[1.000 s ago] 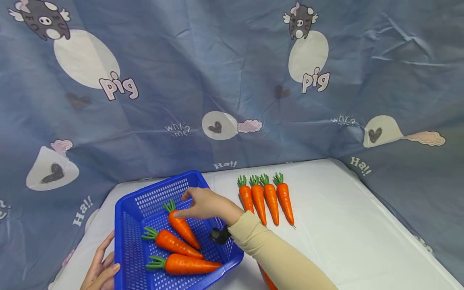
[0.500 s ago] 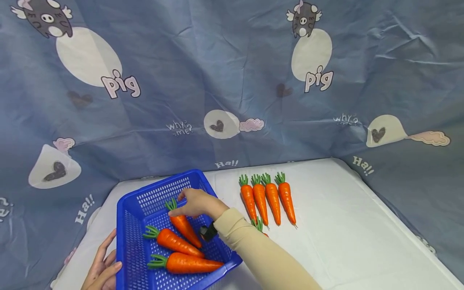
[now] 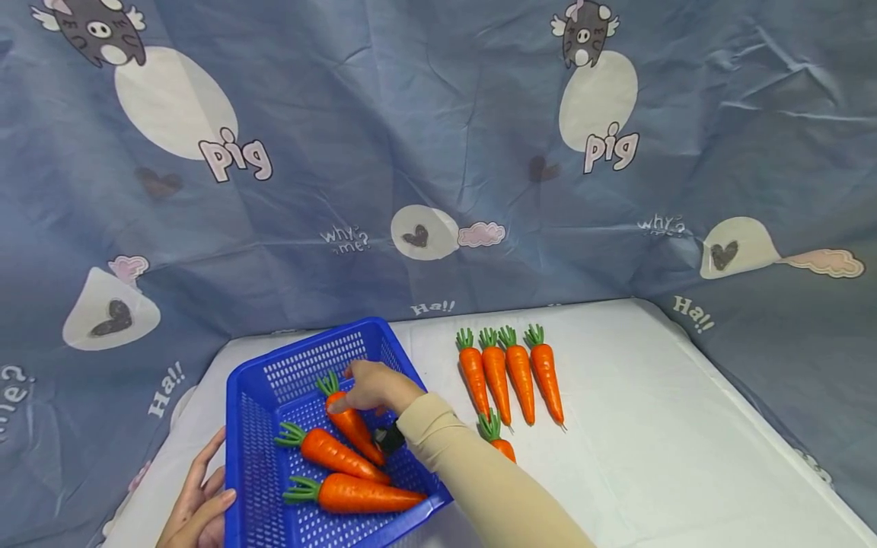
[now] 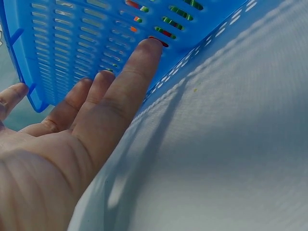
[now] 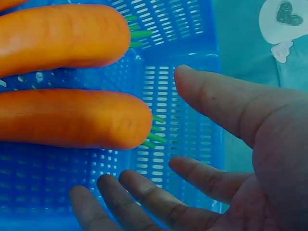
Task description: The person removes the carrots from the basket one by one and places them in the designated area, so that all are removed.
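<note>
Right forearm (image 3: 496, 476) has shifted left, exposing more of near carrot (image 3: 505, 448) on table (image 3: 658, 418). Right hand (image 3: 375, 386) spread, empty, over far carrot (image 3: 356, 431) in basket (image 3: 256, 464); release looks complete. Left hand (image 3: 195, 501), straight-fingered, touches basket.

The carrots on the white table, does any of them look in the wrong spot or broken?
Yes, one carrot looks out of line. Four other carrots lie side by side in a row, but this one lies nearer the person, partly hidden by the right sleeve. I see no breaks on the parts showing.
</note>
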The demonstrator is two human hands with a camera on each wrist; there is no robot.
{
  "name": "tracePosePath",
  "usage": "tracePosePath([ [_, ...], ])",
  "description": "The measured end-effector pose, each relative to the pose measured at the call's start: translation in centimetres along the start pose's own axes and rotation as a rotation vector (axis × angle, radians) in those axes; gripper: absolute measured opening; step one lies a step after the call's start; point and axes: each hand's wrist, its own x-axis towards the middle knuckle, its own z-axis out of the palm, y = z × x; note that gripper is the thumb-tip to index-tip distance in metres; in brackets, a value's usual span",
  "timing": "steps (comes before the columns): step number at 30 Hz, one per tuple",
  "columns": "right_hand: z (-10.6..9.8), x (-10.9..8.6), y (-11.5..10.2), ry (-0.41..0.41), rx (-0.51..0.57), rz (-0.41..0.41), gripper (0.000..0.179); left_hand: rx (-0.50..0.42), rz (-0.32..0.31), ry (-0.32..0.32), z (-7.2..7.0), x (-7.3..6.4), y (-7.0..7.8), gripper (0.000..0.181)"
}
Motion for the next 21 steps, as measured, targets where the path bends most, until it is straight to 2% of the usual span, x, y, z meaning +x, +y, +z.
tracePosePath([
  [6,0.57,0.64,0.27,0.002,-0.009,0.026,0.063,-0.022,-0.01,-0.002,0.01,-0.06,0.05,0.078],
  [13,0.9,0.78,0.66,-0.006,0.031,0.048,0.064,-0.045,0.017,-0.024,0.14,-0.07,0.06,0.079],
  [21,0.96,0.77,0.99,-0.01,0.048,0.031,0.064,-0.049,0.015,-0.035,0.2,-0.06,0.12,0.079],
])
